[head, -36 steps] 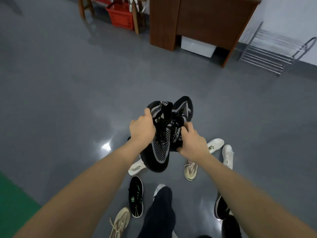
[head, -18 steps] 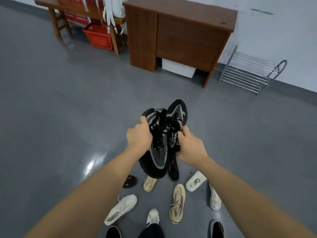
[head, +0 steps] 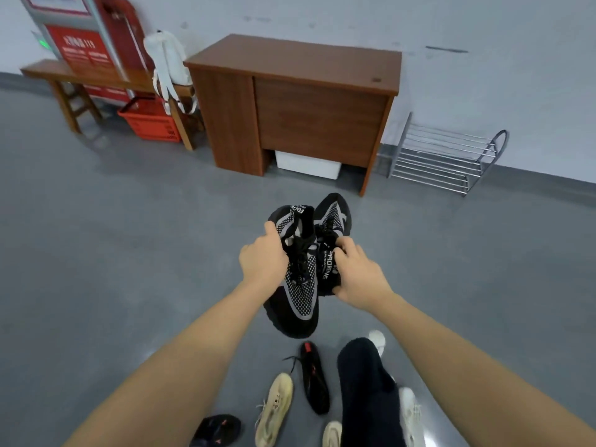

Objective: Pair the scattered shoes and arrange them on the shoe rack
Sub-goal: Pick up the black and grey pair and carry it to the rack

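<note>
Loose shoes (head: 274,409) scattered on the floor (head: 113,269) nearest, above them left hand (head: 263,261) and right hand (head: 362,279) each gripping one black sneaker (head: 298,285) of a pair midair, shoe rack (head: 448,159) far off by the wall.

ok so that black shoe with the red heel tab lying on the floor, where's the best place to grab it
Probably by the heel collar. The black lace-up shoe with the red heel tab lies flat on the grey floor, heel end pointing away and toe towards the person's feet, so reach down from above at its far end. The opening there lets fingers hook inside. The loose lace trails off on its left side; avoid that.
</note>
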A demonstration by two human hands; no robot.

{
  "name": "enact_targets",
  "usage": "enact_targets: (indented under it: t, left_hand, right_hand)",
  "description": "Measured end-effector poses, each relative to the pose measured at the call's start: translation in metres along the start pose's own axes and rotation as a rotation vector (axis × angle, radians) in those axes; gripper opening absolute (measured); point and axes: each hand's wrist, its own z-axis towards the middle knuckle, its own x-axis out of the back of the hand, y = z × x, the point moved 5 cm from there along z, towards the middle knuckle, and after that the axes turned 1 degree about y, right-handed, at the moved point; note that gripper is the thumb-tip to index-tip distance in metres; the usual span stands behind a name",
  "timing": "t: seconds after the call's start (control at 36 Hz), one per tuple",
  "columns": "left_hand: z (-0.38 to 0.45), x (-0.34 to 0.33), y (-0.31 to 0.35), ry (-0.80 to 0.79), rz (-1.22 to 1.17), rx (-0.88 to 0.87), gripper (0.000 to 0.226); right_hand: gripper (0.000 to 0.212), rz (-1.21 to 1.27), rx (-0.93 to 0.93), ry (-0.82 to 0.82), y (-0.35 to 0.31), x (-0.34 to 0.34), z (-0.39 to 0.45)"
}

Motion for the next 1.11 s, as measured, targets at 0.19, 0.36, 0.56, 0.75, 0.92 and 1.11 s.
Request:
enact_targets:
  t: [0.19,0.36,0.56,0.75,0.92,1.11]
  left_hand:
    - [0.118,-0.019,0.076,0.016,0.004,0.009,0.023]
    - [0.226,-0.03,0.162,-0.004,0.042,0.018,0.028]
    - [0.313,-0.043,0.248,-0.019,-0.006,0.015,0.026]
    - [0.396,-0.077,0.315,-0.029,0.037,-0.055,0.025]
    - [0.47,-0.116,0.364,-0.069,0.032,-0.079,0.026]
    - [0.565,-0.164,0.414,-0.095,0.034,-0.094,0.026]
  right_hand:
    - [0.05,0.022,0.002,-0.039,0.1,0.007,0.108]
    - [0.048,0.04,-0.007,-0.055,0.206,0.032,0.191]
    - [0.033,0.041,-0.031,-0.125,0.307,0.057,0.265]
    - [0.031,0.094,-0.03,-0.136,0.383,0.056,0.316]
    - [0.035,0.069,0.015,-0.202,0.452,0.047,0.372]
    - [0.043,0.059,0.003,-0.211,0.525,0.034,0.458]
